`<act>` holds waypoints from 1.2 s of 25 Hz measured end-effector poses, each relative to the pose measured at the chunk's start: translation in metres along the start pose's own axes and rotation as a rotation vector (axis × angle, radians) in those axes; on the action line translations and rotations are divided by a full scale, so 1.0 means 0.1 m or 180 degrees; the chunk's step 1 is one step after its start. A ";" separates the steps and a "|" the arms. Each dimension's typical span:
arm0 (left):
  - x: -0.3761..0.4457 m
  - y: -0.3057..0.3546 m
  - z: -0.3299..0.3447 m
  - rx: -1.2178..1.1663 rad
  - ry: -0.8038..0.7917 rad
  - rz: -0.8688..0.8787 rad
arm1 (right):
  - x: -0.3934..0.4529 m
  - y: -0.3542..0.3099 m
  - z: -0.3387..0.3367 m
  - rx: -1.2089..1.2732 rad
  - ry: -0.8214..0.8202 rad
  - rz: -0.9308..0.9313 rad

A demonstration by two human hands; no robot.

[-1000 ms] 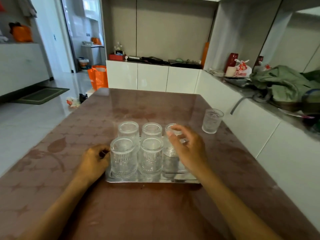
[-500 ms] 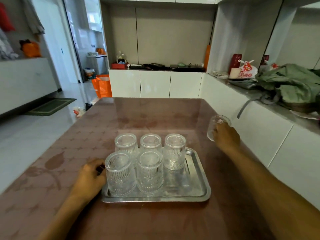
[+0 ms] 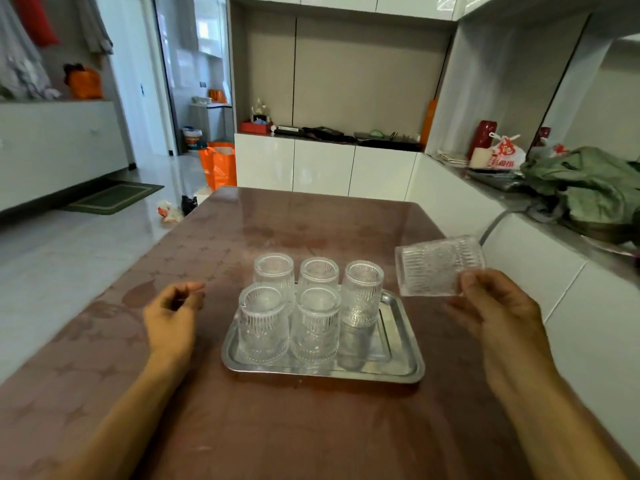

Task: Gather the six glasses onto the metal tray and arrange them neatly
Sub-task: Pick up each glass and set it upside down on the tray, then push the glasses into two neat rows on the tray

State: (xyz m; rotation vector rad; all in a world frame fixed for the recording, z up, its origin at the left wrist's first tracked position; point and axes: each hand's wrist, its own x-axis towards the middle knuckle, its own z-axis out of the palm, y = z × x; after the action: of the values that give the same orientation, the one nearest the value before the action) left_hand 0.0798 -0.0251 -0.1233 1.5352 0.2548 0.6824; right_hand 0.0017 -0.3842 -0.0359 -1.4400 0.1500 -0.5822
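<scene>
Sixth glass: now lifted, tilted, gripped by right hand | left hand loosely curled, off tray

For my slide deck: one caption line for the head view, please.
Right hand carries the sixth glass, tipped sideways, toward five on the metal tray.
</scene>
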 end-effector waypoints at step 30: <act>-0.84 0.83 -0.08 0.0267 -0.1301 0.1047 | -0.25 0.66 0.23 -0.1133 -0.1159 -0.0265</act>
State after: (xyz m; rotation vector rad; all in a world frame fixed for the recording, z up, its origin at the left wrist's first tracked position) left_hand -0.0118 -0.0737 -0.0656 1.7776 -0.2858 0.5992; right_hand 0.0092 -0.3512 -0.1024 -1.8808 -0.1013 -0.3614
